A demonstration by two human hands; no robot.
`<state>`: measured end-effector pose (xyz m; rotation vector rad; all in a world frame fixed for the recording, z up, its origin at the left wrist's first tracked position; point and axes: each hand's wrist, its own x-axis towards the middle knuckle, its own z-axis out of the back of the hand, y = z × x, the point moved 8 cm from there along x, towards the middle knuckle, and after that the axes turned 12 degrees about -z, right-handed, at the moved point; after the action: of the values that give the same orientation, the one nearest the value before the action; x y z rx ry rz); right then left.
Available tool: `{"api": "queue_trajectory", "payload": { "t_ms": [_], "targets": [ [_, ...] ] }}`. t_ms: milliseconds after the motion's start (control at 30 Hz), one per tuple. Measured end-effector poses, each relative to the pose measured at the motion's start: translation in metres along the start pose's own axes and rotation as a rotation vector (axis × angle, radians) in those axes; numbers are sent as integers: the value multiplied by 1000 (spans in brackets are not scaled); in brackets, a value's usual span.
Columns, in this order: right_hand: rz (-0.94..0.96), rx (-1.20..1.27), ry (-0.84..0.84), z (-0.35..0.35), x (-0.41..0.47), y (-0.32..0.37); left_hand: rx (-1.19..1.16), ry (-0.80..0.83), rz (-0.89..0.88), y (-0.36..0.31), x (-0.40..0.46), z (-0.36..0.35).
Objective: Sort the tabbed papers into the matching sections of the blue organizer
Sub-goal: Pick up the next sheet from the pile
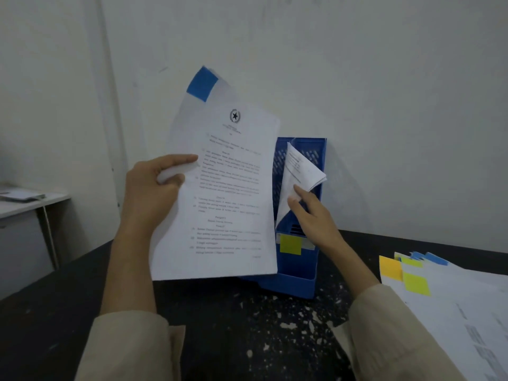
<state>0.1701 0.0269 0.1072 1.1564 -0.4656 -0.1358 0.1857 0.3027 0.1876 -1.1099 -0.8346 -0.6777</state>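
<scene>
Curled paper point(301, 171) blocks organizer point(299, 281) slot; tabletop point(247, 325) front free.

The held sheets point(220, 193) cover the left part of the blue organizer point(299, 281), so its left sections cannot be seen. Their printed text is too blurred to read. The left hand point(154, 188) shows only its back and thumb; its fingers are behind the paper. The right hand point(310, 213) hides part of the organizer's front. The paper stack point(450, 303) at the near right is cut by the picture's edge. A desk point(24, 202) at far left is also cut off.
</scene>
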Motion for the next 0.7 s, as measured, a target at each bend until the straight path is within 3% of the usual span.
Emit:
{"api": "queue_trajectory", "payload": {
  "t_ms": [133,400,567,700],
  "targets": [
    [0,12,27,0,0,1,101,-50,-85,-23,7,-14],
    [-31,65,87,-9,0,-1,353,150,-252,-72,54,-88],
    [-80,81,67,-3,4,-5,485,136,-300,-99,83,-106],
    [-88,111,65,-1,6,-5,345,51,-364,-113,75,-112]
  ]
}}
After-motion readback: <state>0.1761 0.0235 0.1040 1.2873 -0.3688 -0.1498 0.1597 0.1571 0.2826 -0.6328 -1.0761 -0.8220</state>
